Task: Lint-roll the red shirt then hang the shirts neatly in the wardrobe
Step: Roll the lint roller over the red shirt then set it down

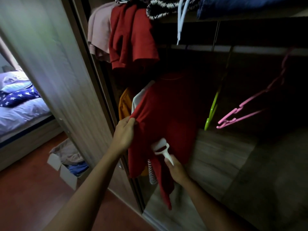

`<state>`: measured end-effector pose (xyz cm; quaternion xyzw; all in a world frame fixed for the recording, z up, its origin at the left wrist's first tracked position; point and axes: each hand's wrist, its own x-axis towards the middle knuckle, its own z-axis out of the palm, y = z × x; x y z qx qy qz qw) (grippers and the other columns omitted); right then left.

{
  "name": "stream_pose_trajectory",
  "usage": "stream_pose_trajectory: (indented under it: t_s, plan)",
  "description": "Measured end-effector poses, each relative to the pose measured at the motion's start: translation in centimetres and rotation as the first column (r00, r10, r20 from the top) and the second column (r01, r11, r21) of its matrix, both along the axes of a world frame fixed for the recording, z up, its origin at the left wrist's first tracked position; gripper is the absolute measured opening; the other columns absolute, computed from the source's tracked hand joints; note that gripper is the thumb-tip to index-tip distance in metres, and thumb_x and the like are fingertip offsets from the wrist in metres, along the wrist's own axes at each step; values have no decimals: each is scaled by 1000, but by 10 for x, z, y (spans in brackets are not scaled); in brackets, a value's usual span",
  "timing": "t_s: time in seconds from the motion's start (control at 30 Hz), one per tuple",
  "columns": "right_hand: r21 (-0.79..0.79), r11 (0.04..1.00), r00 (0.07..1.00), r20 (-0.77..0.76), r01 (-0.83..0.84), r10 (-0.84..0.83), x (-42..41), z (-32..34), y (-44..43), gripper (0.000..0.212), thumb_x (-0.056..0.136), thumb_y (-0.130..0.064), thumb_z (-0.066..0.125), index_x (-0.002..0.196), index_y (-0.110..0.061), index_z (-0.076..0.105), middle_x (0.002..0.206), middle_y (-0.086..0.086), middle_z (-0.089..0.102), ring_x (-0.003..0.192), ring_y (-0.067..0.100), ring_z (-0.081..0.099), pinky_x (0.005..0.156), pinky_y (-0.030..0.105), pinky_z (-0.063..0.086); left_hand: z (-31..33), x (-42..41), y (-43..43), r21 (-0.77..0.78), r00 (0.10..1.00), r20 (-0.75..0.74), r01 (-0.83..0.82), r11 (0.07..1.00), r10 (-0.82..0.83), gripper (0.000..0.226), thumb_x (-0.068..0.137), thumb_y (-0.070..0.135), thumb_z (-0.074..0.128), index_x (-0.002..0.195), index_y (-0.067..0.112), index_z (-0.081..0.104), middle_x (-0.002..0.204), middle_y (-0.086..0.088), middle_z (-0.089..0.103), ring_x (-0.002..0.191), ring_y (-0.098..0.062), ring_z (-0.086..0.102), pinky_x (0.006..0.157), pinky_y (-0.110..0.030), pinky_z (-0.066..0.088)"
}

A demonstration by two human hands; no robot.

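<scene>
Two bare forearms reach into view from the near edge, with no sleeve, cuff, watch, bracelet or glove on either. The left hand [124, 133] and the right hand [176, 170] are bare too, and no ring shows on the fingers [131, 121]. Both arms are slender, the left one showing a longer stretch from elbow to wrist.

Dim overall. Light is coming from the bedroom at left, making the bed [20, 104] glow bluish-white, nearly overexposed. Wardrobe [250, 80] interior is sinking into deep shadow, esp. right side. Door [55, 64] is smearing w/ motion blur. Wide-angle lens is bending edges; whole frame is looking soft and grainy.
</scene>
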<state>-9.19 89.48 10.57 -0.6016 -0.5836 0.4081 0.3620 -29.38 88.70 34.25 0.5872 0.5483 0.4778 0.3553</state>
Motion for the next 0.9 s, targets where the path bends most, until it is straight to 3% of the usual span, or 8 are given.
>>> stream_pose_trajectory:
  t_s: [0.07,0.17,0.3,0.43,0.57,0.63,0.8,0.9]
  plan:
    - [-87,996,998,49,-26,30,8,-19,-3,28,102,-33,51,121,-14,59,104,3,65,95,17,61,77,25,43,-2,-1,0,19,1000,-17,0,1000,1,34,96,31,40,63,21,40,55,5,36,46,-11,31,55,-32,27]
    - [-81,997,999,31,-14,16,18,-12,3,23,102,-31,54,113,-12,62,91,0,62,82,15,57,70,26,41,-2,0,1,29,998,-55,-3,1000,5,37,101,27,39,65,19,41,56,4,37,46,-10,33,56,-32,29]
    - [131,979,983,-123,154,-139,24,36,25,11,101,-27,57,97,-18,62,75,-5,55,64,8,50,64,29,38,-1,2,0,3,999,-40,6,1000,-6,38,103,24,38,66,18,43,54,5,39,44,-9,34,54,-30,30]
    - [281,907,922,-317,313,-220,35,105,51,23,101,-32,55,79,-24,51,67,1,47,57,13,45,56,29,37,-2,2,2,-13,1000,-29,2,1000,-2,38,102,24,40,65,18,43,53,4,38,42,-10,33,51,-28,29]
    - [293,894,875,-446,339,-186,44,161,72,34,103,-34,49,100,0,53,63,0,44,48,8,39,43,21,32,-3,3,3,-33,999,-41,-4,999,3,38,104,25,39,67,17,45,53,3,38,41,-10,33,50,-27,29]
    - [279,900,857,-487,335,-168,45,173,77,35,103,-35,48,110,-1,55,63,-1,45,47,6,39,41,20,31,-3,4,2,-34,999,-43,-5,999,4,38,104,26,38,68,17,45,53,4,38,42,-10,33,50,-27,29]
    - [178,951,883,-445,251,-150,38,115,77,31,103,-33,49,113,-4,54,64,-2,45,49,8,39,40,19,29,0,6,-2,-15,999,-42,1,1000,-2,37,103,26,37,68,17,46,55,4,39,44,-10,35,54,-30,31]
    - [81,980,944,-293,180,-149,30,50,64,24,104,-27,50,104,-3,56,63,0,46,49,9,41,39,14,31,2,9,-4,-17,1000,-22,21,1000,-21,40,105,24,37,66,18,46,53,6,40,43,-10,35,52,-28,31]
